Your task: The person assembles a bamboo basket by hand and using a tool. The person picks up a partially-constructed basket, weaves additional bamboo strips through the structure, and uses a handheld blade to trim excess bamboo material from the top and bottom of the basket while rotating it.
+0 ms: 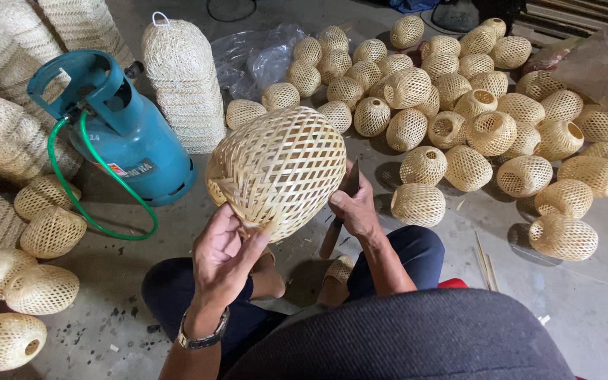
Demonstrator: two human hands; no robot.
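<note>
Holding a woven bamboo basket (pixel 276 169) up over the lap, the person grips it from both sides. The left hand (pixel 223 257) sits below and to the left of the basket, thumb and fingers closed on its lower rim, a watch (pixel 202 338) on that wrist. The right hand (pixel 353 207) is at the basket's lower right edge, fingers curled; it seems to clasp a dark-handled tool (pixel 336 229) that runs down toward the floor, though whether the fingers also pinch the weave cannot be told. The basket is egg-shaped, its long axis tilted from lower left to upper right, the domed end pointing away from the body and the open rim toward the hands. Both hands touch it; the left has the firmer hold. On the concrete floor (pixel 585 295) beyond lies a heap of similar small baskets (pixel 459 91), well apart from the hands. A blue gas cylinder (pixel 124 127) with a green hose (pixel 82 190) stands to the left.
</note>
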